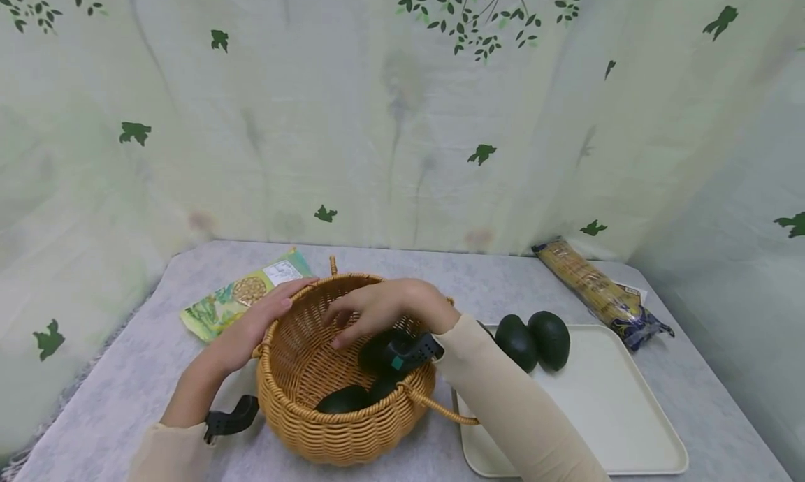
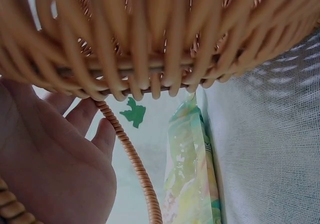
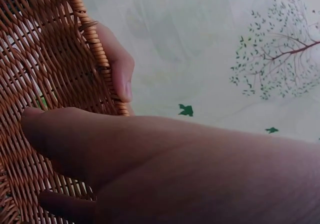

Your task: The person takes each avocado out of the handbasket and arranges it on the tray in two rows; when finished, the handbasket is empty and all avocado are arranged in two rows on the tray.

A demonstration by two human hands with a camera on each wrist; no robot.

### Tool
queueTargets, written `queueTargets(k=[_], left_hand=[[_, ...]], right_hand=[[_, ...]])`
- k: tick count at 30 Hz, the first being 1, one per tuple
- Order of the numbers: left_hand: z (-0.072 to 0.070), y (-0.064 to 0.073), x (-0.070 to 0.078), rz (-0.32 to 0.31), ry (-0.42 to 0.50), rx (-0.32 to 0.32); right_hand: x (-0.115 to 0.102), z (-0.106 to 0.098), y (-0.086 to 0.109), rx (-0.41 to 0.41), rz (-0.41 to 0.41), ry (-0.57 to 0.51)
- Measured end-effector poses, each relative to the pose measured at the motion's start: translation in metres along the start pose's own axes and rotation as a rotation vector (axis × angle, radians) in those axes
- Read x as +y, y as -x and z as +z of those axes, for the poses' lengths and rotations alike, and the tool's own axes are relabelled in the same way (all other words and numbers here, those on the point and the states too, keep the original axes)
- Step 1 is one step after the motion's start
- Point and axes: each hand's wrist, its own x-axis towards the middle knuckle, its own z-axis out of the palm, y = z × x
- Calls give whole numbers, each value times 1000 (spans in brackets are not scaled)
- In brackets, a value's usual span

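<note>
A round wicker basket (image 1: pixel 339 436) stands on the table, with several dark green avocados (image 1: pixel 344 400) inside. My left hand (image 1: pixel 254 321) rests against the outside of its rim on the left, fingers extended; the left wrist view shows this palm (image 2: pixel 60 159) beside the weave. My right hand (image 1: pixel 380 311) hangs inside the basket above the avocados, fingers loosely bent, with nothing seen in it. In the right wrist view the right hand (image 3: pixel 100 154) is in front of the inner weave. Right of the basket, more avocados (image 1: pixel 549 340) lie on a cream tray (image 1: pixel 604 412), partly hidden by my right sleeve.
A green and yellow packet (image 1: pixel 248 290) lies behind the basket at the left. A long bag of noodles or pasta (image 1: pixel 591 283) lies at the back right, near the tray. One basket handle (image 1: pixel 443 409) hangs toward the tray. A leaf-printed curtain (image 1: pixel 377 119) closes off the back.
</note>
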Motion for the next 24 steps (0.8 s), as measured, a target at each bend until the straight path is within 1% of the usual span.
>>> queueTargets(k=[2,7,9,11,16,21,24], left_hand=[[0,0,-1,1,7,-2],[1,0,-2,1,11,-11],[2,-1,-2,4,11,-14],[2,-1,-2,10,14,-17],[0,-3,-1,20,21,-15],[-1,-2,0,15,17,-15],[-1,0,-1,7,2,-9]], right_hand=[[-1,1,-1,0,11,24],[-4,2,-1,-32,81,77],[-4,3,-1,-36,93,93],[-3,3,-1,-27,76,88],[1,3,-2,4,2,50],[3,4,-2,-11,-56,-19],[2,4,-2,-19,-78,-41]])
